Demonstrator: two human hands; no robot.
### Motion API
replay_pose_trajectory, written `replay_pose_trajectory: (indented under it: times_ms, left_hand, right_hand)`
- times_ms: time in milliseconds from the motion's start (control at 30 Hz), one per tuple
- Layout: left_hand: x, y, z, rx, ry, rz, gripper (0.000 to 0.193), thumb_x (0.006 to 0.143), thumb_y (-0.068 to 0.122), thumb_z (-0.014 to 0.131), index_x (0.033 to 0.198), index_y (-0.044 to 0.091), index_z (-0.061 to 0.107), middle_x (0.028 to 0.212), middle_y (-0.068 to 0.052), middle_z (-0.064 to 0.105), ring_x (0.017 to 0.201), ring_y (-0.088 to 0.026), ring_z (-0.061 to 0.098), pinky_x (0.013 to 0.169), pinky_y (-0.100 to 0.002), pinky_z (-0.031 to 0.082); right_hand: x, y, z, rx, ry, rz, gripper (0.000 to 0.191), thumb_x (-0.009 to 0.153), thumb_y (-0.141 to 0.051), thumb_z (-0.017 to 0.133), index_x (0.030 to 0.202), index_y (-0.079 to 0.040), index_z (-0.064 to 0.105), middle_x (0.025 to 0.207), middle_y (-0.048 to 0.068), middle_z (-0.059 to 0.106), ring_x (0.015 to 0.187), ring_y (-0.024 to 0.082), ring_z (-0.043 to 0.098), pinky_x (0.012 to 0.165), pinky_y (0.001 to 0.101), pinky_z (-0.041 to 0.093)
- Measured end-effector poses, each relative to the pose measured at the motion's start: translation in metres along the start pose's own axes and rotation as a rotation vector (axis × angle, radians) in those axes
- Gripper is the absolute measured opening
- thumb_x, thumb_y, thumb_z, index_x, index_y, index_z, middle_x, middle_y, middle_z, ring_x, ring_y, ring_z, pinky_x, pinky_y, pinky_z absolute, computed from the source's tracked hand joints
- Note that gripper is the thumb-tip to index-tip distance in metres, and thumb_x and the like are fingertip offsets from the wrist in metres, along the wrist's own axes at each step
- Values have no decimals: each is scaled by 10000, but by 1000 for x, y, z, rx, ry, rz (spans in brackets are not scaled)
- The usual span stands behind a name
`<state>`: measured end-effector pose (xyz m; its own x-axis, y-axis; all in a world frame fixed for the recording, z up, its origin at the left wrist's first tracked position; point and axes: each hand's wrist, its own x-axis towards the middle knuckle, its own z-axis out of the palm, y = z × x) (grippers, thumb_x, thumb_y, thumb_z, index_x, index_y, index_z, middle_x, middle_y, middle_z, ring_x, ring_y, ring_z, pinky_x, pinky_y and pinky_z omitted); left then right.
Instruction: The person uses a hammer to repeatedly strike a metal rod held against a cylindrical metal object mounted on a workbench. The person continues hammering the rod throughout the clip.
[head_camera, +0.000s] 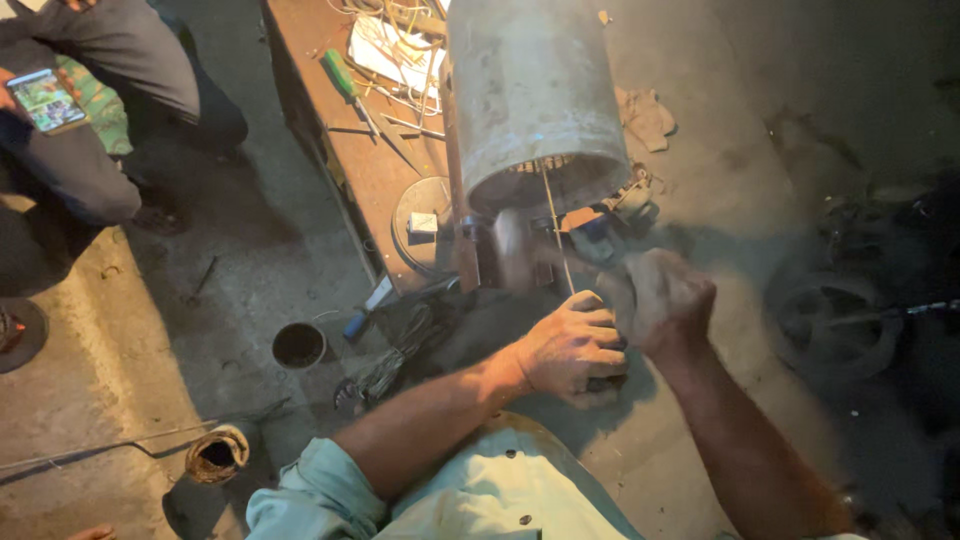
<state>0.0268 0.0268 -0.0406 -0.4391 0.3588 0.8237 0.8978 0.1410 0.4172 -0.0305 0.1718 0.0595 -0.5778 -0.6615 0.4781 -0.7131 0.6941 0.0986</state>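
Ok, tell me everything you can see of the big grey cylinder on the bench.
The grey cylinder looks like a dull metal motor housing, dusty and scuffed. It lies on the brown workbench with its open end toward the camera, where pale windings show inside the rim. A thin wire hangs from that opening toward the left hand and the blurred right hand. Neither hand touches the housing itself. A round metal cover lies beside it.
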Motion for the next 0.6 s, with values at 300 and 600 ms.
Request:
replay_pose_trajectory:
  times_ms: [300,600]
  left_hand:
    - [0,3,-2,0,53,-4,229,715,344,808,825,199,668,826,4,573,895,-226,595,894,-447,430]
    - [2,9,-7,-52,115,-16,220,703,278,804,766,177,619,776,-4,561,792,-223,583,840,-425,443]
  right_hand:
    - [13,6,6,-113,-138,161,258,978,-261,737,867,-79,592,749,116,625,660,352,641,575,458,495]
    - [18,7,7,-168,-316,205,305,977,-321,734,845,-81,599,686,129,638,610,364,654,533,487,493]
